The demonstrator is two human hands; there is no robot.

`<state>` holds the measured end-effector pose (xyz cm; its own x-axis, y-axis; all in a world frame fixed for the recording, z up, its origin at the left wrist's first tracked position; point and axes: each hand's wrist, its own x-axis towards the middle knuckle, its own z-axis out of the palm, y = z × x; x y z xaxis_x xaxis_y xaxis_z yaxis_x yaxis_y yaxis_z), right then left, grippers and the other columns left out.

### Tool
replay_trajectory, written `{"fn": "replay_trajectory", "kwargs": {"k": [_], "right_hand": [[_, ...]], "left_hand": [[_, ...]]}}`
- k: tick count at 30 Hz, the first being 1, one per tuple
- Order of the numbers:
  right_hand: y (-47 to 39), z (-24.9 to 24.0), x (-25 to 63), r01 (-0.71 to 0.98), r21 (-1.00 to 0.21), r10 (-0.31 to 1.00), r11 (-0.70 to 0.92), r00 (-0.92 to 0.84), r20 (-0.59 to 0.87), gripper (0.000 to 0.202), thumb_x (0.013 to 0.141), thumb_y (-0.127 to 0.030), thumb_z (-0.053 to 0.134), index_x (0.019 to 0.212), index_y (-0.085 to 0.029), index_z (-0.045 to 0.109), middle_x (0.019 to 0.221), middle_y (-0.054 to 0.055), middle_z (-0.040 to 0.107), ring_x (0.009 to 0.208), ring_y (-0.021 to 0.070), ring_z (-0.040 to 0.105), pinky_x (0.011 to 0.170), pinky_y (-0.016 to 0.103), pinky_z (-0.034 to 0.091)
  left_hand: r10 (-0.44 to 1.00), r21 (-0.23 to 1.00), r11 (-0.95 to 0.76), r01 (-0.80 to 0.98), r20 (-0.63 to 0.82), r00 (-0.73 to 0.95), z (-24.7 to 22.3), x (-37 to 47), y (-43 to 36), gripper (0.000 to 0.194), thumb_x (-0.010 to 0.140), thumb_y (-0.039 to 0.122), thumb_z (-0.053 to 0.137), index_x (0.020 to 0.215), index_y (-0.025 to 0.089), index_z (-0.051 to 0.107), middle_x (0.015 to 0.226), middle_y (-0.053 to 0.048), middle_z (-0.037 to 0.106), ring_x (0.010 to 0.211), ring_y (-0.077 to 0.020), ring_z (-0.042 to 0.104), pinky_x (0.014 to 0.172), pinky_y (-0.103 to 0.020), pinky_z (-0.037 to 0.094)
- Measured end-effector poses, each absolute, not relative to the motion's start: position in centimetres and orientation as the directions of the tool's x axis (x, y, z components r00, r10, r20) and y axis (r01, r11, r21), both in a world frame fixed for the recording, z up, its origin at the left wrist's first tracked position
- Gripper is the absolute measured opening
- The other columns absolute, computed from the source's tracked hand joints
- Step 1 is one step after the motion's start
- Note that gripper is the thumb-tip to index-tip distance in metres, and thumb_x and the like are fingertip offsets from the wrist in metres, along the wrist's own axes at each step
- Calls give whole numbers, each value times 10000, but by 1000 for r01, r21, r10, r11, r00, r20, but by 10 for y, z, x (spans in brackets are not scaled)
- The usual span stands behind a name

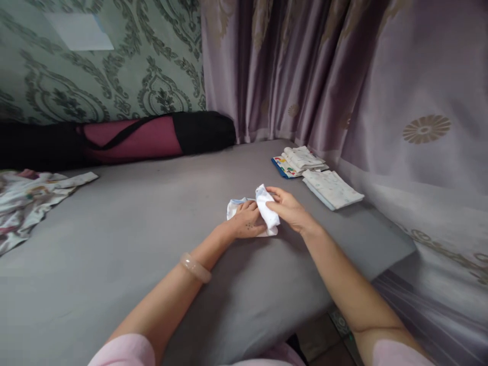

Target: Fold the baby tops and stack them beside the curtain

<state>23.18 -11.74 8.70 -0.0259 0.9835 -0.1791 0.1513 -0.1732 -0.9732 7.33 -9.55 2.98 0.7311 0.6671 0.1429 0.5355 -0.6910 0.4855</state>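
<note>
garments (23, 201) left, folded cloths (332, 188) right, flank the white cloth (268, 209).

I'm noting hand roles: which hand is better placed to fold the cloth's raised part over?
Probably the right hand: it grips the raised part of the white cloth, while the left hand rests on the lower part.

A black-and-maroon bag (141, 141) is laid along the far edge of the grey surface (152, 198); beside its right edge a purple curtain (366, 86) is hung; behind the bag, patterned wallpaper (152, 71) is seen.
</note>
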Motion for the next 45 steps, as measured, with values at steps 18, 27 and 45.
{"fn": "replay_trajectory", "kwargs": {"k": [18,27,45], "right_hand": [[-142,72,146,918,-337,977,209,-213,26,468,932,-209,432,1376,-63,428,1253,212,565,1163,281,545,968,373,423],[-159,48,109,976,-109,982,187,-184,39,673,906,-372,533,1424,18,352,1439,342,363,1206,390,444,895,495,460],[-142,89,146,937,-238,967,255,-251,51,441,1001,-398,349,1178,-116,638,1156,177,664,1097,283,609,936,398,457]], "left_hand": [[961,720,-268,640,150,234,14,-15,-92,276,802,152,485,999,152,678,862,-64,681,801,-177,612,788,-308,505],[971,769,-236,594,211,114,1,-14,-97,361,754,51,423,995,153,671,936,-75,667,865,-172,619,844,-316,510],[909,680,-413,606,345,232,2,-12,-109,328,826,107,422,1080,152,624,966,-83,661,922,-198,586,885,-363,464]]}}
